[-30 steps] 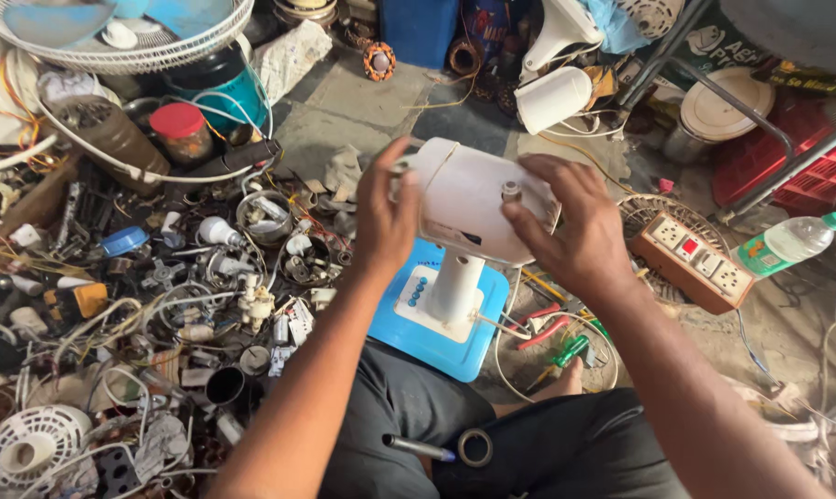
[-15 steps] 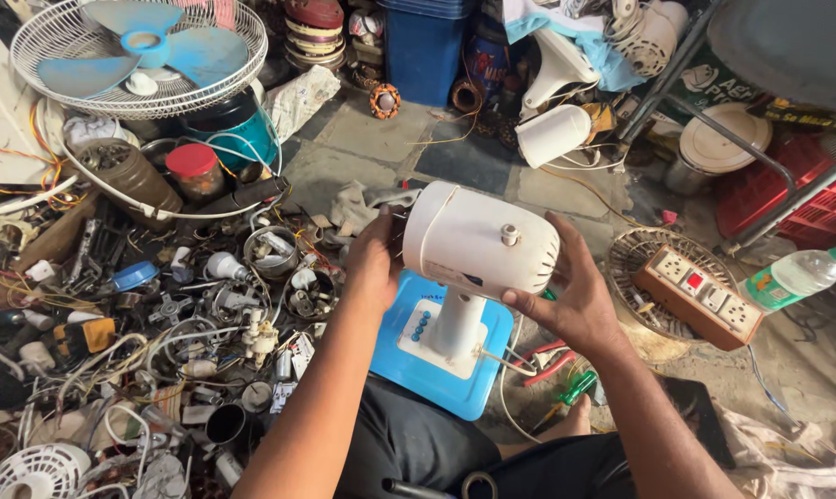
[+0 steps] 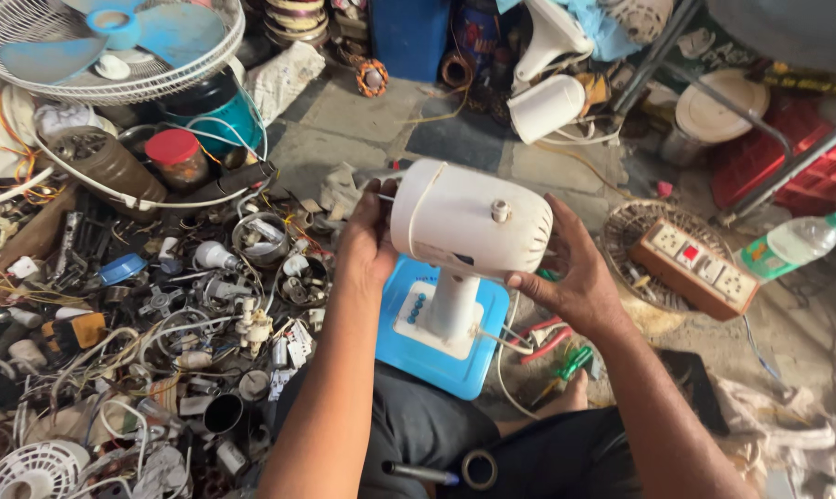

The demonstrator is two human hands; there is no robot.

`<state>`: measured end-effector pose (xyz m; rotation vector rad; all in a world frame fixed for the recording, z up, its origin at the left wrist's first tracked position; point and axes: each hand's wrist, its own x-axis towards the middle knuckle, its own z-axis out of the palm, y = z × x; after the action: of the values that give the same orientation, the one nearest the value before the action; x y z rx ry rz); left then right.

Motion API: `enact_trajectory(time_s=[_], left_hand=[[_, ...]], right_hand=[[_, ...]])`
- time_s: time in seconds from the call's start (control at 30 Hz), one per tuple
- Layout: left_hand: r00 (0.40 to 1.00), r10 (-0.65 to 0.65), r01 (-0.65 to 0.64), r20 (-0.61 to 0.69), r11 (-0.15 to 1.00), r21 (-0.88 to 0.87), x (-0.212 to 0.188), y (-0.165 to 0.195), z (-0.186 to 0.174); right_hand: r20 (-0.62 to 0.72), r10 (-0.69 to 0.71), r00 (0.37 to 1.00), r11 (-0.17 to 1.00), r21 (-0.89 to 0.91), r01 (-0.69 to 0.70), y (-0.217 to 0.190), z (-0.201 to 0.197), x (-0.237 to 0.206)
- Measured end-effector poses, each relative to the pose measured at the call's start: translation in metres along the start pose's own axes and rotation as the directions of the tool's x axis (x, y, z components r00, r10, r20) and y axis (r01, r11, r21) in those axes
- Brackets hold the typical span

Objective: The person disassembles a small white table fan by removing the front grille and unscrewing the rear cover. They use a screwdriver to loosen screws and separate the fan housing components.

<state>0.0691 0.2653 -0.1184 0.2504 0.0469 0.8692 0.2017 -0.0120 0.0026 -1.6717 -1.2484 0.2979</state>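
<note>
white fan motor housing [image 3: 469,222]: centre of scene, tilted, on a white stem above a blue base [image 3: 441,337] on the floor. left hand [image 3: 367,240]: fingers clamped on the housing's left end. right hand [image 3: 570,273]: fingers spread, clasping its right side and underside. left: heap of small metal parts [image 3: 187,305]. far left: fan guard with blue blades [image 3: 113,42]. right: extension socket board [image 3: 695,268], plastic bottle [image 3: 792,242].
</note>
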Motion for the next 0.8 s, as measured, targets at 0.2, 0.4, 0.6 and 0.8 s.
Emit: enact_trajectory(time_s=[0.2,0.4,0.6,0.8], left_hand=[[0.997,-0.072,0.072,-0.006,0.974,0.217,0.002,0.001,0.017],[0.955,-0.295,0.274,0.026,0.915,0.296,-0.009,0.007,0.053],[0.953,-0.302,0.274,0.034,0.904,0.329,-0.007,0.004,0.049],[0.968,-0.116,-0.026,0.222,0.835,0.549,-0.003,-0.010,0.032]], right_hand=[[-0.100,0.182,0.978,0.959,0.236,-0.155,0.049,0.014,-0.034],[-0.150,0.234,0.961,0.958,-0.132,-0.254,0.080,0.091,-0.051],[-0.333,0.075,0.940,0.997,0.020,-0.072,0.061,0.146,-0.016],[-0.269,0.271,0.924,0.958,-0.021,-0.287,0.059,0.155,0.004]])
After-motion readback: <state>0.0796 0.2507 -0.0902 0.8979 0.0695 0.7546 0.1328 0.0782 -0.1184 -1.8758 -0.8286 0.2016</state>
